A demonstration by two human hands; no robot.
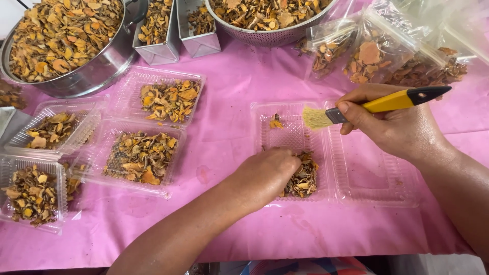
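Partly hidden, left hand (267, 173) fingers buried in dried slices (304, 179), right hand (392, 122) fingers clamped on brush (377, 106).

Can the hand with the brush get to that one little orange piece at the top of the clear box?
Probably yes. The right hand holds the brush with its bristles just beside the lone piece, and nothing lies between them.

Our left hand (265, 173) is curled, fingers pointing down toward two o'clock. Our right hand (392, 122) is closed tight, thumb pointing to nine o'clock.
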